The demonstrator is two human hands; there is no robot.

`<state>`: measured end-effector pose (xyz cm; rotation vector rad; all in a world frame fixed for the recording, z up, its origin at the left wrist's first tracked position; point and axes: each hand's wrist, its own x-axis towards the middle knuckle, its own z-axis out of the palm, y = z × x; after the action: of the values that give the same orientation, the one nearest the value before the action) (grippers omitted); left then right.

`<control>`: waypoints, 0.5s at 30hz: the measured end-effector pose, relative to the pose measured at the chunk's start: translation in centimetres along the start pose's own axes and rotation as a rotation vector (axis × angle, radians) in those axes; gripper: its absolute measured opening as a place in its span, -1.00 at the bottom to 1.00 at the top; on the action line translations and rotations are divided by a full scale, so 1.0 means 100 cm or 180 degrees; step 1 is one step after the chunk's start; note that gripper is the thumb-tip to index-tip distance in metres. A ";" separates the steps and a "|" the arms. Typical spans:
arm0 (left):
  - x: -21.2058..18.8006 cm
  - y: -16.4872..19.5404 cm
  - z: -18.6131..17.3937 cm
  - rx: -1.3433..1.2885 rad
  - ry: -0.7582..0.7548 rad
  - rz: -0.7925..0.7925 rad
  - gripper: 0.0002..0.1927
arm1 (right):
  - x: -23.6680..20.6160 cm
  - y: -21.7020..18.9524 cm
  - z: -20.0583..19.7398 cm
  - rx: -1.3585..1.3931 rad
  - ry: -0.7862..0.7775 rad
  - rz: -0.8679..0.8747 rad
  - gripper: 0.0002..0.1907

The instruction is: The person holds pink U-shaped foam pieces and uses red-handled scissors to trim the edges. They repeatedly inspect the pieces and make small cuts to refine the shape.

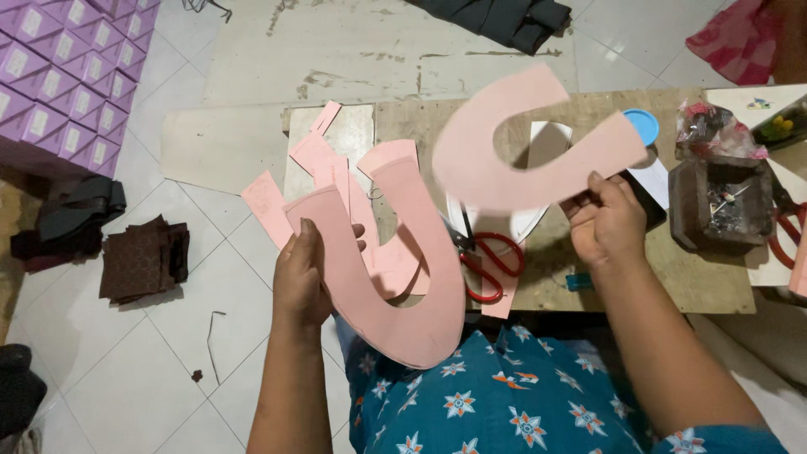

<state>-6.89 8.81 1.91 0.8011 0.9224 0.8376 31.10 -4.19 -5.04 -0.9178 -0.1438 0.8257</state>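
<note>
Two pink U-shaped cutouts up: left hand grips one, right hand pinches other. Sorting step, likely; next needs clear board space.

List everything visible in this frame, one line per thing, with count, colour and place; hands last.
U-shaped cutouts: two, pink, one in each hand above the board.
Offcut strips: several, pink, on the board behind the left cutout.
Scissors: one pair, red handles, on the board centre.
Work board: one, brown wood, across the lap.
Round lid: one, blue, board's far right.
Small wooden box: one, dark brown, right of the board.
Stacked cartons: many, purple, top left floor.
Fabric pieces: a pile, dark brown, floor left.
Left hand: grips the lower cutout.
Right hand: grips the raised cutout.
</note>
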 end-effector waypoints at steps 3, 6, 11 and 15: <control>-0.002 -0.002 -0.002 -0.0033 0.0088 0.0056 -0.35 | 0.003 0.008 0.001 -0.0165 -0.0106 0.0115 -0.85; -0.002 -0.007 -0.005 -0.0116 0.0138 0.0068 -0.38 | 0.002 0.019 0.001 -0.0438 -0.0094 0.0209 -0.85; 0.003 -0.008 -0.013 -0.0434 0.0113 0.0256 -0.39 | -0.003 0.029 -0.004 -0.0926 0.0152 0.0820 -0.84; 0.011 -0.007 -0.017 -0.0822 -0.0038 0.0313 -0.36 | -0.017 0.028 -0.011 -0.1604 0.0190 0.1400 -0.70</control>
<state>-7.83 9.79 0.28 0.6294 0.7500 1.0140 28.83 -5.16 -7.41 -1.4793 -0.0998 1.1954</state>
